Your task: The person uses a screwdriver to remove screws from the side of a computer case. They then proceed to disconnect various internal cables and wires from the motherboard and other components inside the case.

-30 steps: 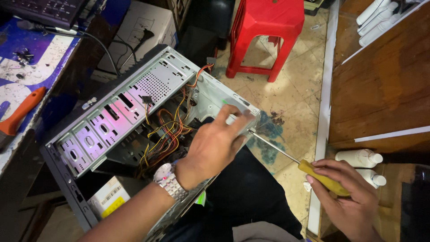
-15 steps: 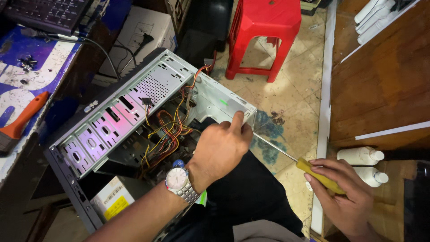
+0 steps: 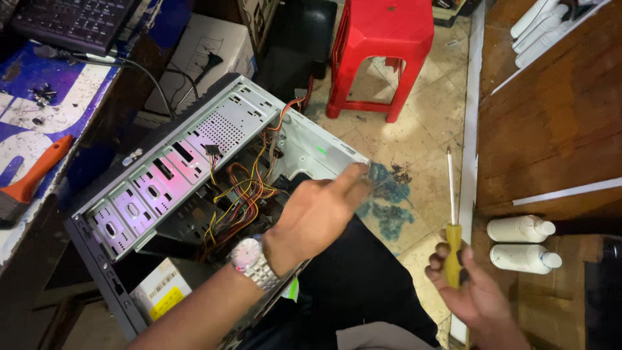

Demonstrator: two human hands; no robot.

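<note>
Nearest, I see the right hand (image 3: 476, 295) with fingers clamped on a yellow-handled screwdriver (image 3: 452, 220), shaft pointing far. The left hand (image 3: 317, 214), wearing a wristwatch (image 3: 249, 259), rests fingers loosely together on the open computer case (image 3: 168, 188) by its coloured wires (image 3: 243, 194). Farther stands 1 red stool (image 3: 382, 45).

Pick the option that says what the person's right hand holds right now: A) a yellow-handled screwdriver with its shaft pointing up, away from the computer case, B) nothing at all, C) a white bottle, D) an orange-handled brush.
A: the right hand grips the yellow-handled screwdriver with its shaft pointing up, clear of the open computer case, while the left hand rests on the case's edge.
</note>
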